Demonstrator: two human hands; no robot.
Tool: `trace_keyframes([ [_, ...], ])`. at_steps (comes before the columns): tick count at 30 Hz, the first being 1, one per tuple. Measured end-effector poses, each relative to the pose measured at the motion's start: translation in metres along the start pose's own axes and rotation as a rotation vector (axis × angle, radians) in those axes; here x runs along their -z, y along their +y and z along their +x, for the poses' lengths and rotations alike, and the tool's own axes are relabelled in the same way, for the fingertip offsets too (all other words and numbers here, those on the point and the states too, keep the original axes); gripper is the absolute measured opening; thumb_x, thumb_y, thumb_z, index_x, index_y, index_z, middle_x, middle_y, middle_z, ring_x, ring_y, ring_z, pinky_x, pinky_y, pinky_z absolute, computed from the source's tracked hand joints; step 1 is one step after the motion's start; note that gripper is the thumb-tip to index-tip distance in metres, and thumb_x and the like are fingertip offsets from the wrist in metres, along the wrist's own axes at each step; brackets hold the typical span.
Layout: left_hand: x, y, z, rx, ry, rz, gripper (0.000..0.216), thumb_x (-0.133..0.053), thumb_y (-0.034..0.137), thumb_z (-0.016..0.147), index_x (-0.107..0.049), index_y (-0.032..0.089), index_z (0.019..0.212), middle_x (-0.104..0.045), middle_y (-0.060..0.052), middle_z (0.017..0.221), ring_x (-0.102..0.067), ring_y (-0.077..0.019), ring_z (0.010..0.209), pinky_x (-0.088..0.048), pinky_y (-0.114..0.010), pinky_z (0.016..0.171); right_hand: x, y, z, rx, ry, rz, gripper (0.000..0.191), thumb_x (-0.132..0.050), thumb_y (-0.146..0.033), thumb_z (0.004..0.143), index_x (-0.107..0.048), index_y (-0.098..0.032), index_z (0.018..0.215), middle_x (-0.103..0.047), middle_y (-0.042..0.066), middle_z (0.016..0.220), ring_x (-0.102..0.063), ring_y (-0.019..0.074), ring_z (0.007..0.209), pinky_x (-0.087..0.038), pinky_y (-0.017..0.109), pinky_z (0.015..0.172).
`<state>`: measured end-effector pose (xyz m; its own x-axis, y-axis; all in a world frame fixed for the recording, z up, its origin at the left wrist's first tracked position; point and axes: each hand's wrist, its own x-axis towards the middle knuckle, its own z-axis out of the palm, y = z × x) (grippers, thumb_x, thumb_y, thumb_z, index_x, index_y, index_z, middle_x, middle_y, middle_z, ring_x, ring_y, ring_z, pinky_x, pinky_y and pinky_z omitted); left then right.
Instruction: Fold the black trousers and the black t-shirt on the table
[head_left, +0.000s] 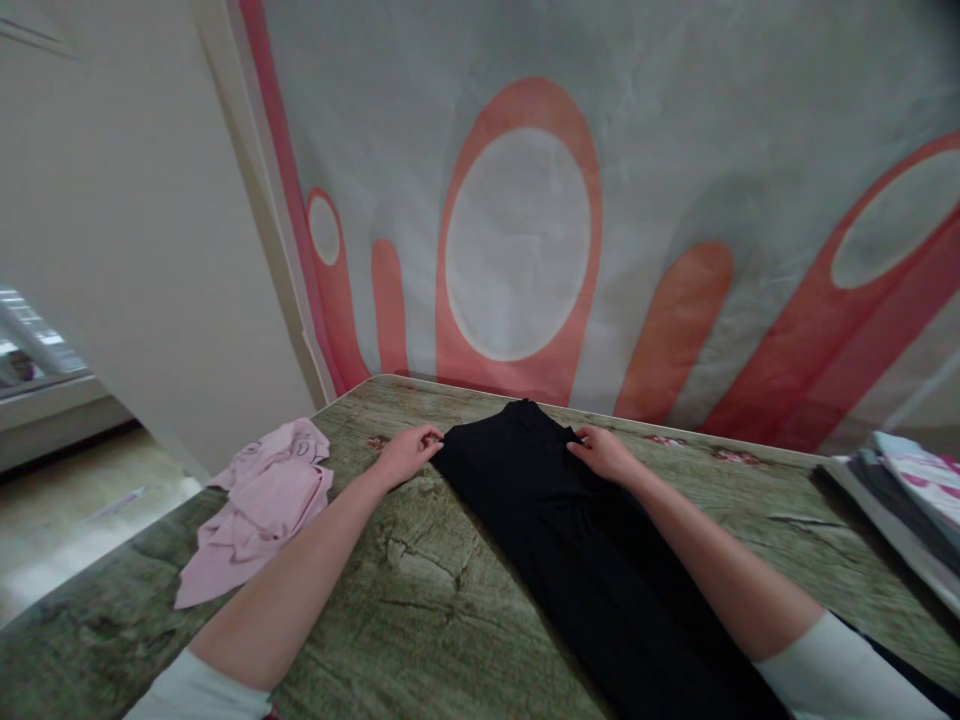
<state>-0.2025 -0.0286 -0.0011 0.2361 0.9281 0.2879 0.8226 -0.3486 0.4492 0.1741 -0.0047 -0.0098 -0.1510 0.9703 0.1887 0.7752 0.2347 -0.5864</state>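
Observation:
A pair of black trousers (525, 500) lies stretched over the wood-patterned tabletop, its narrower end at the far side and the legs running toward me. With fingers pinched, my left hand (409, 455) grips the left corner of that far end. My right hand (604, 455) pinches the opposite corner, its forearm passing over the cloth. Part of the right side of the trousers is hidden under my right arm. Left of my left forearm rests a crumpled pink garment (270, 500) with dark line drawings on it.
A stack of folded clothes (907, 510) sits at the table's right edge. Behind the table (420, 600) rises a wall covering (517, 240) with red and orange shapes. A pale panel (150, 200) stands at the left, with floor visible below it.

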Motion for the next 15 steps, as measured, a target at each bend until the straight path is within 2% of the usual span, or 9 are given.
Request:
trace_keyframes([
  [5, 0.000, 0.000, -0.001, -0.008, 0.004, 0.031, 0.026, -0.051, 0.037, 0.079, -0.061, 0.020, 0.095, -0.058, 0.000, 0.070, -0.052, -0.0141, 0.062, -0.035, -0.022, 0.055, 0.014, -0.026, -0.006, 0.082, -0.029, 0.154, 0.018, -0.053, -0.028, 0.077, -0.063, -0.015, 0.085, -0.065, 0.004, 0.074, -0.059, 0.0181, 0.070, -0.044, 0.026, 0.062],
  [9, 0.002, 0.003, -0.001, -0.010, -0.002, 0.026, 0.028, -0.049, 0.040, 0.081, -0.061, 0.019, 0.094, -0.061, -0.001, 0.074, -0.054, -0.0152, 0.065, -0.038, -0.023, 0.059, 0.033, -0.076, -0.026, 0.167, -0.083, 0.327, 0.023, -0.048, -0.034, 0.081, -0.060, -0.016, 0.090, -0.063, 0.002, 0.077, -0.057, 0.0131, 0.067, -0.044, 0.021, 0.056],
  [12, 0.005, 0.008, -0.001, -0.007, 0.007, -0.009, 0.036, -0.040, 0.045, 0.085, -0.063, 0.018, 0.090, -0.064, -0.003, 0.082, -0.057, -0.0176, 0.074, -0.040, -0.024, 0.067, 0.035, -0.119, -0.053, 0.180, -0.302, 0.670, 0.022, -0.053, -0.038, 0.079, -0.055, -0.018, 0.090, -0.054, -0.004, 0.066, -0.050, 0.0087, 0.052, -0.041, 0.018, 0.042],
  [15, 0.008, 0.013, 0.000, 0.022, 0.006, -0.051, 0.046, -0.030, 0.047, 0.088, -0.064, 0.017, 0.091, -0.066, -0.004, 0.086, -0.058, -0.0196, 0.081, -0.041, -0.026, 0.072, 0.022, -0.151, -0.084, 0.195, -0.534, 0.847, 0.020, -0.056, -0.035, 0.078, -0.051, -0.019, 0.091, -0.046, -0.007, 0.062, -0.046, 0.0068, 0.045, -0.045, 0.019, 0.040],
])
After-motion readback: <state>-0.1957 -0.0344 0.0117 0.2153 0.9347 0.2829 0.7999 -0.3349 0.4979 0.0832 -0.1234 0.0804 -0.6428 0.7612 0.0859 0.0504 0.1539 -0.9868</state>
